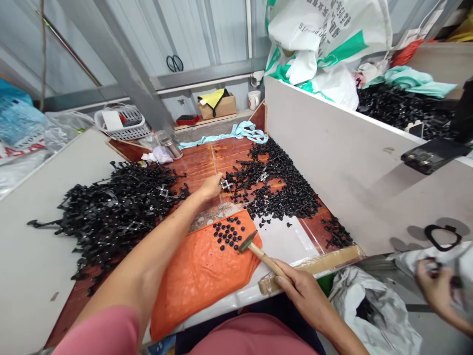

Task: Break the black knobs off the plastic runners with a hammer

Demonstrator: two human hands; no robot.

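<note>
My right hand grips the wooden handle of a mallet, and its dark green head rests over the orange sheet. On that sheet, right beside the head, stand several small round black caps. Out across the table, my left hand has its fingers closed at a small silver X-shaped metal piece; the fingertips are partly hidden. This hand is at the left edge of a spread of small black plastic parts. Left of my forearm lies a heap of black jointed parts.
A white partition with a black clamp-like fitting bounds the right side. Along the back are a plastic basket, a metal canister, a cardboard box and a mug. Another person's hand is at the right, blurred.
</note>
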